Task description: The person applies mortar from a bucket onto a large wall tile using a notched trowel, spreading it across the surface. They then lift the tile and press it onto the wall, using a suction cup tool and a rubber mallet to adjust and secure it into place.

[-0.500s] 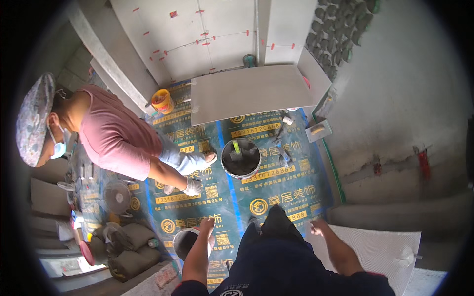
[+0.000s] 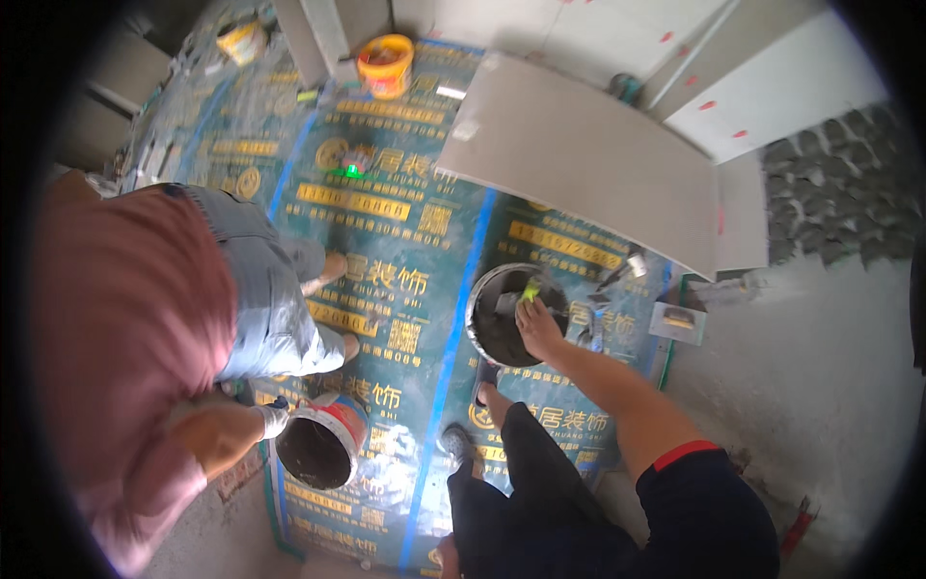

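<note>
My right hand (image 2: 537, 326) reaches into a round bucket of grey mortar (image 2: 506, 338) in the middle of the floor, its fingers closed on the yellow-green handle of a tool (image 2: 531, 290) in it. My left hand (image 2: 449, 555) is low at the bottom edge beside my dark trouser leg; its fingers are mostly out of sight. At the lower left a second mortar bucket (image 2: 316, 450) is tipped slightly under a co-worker's gloved hand (image 2: 272, 419).
A co-worker (image 2: 145, 328) in pink bends over at left. A large grey panel (image 2: 579, 164) lies across the back. Yellow buckets (image 2: 386, 68) stand behind on the printed floor covering (image 2: 386, 241). A trowel (image 2: 677, 322) and other tools lie right of the middle bucket. Mortar dabs cover the right wall.
The view has shifted. My right hand has reached forward onto the tool in the middle bucket. My left hand has moved down from the left bucket, where the co-worker's gloved hand now is.
</note>
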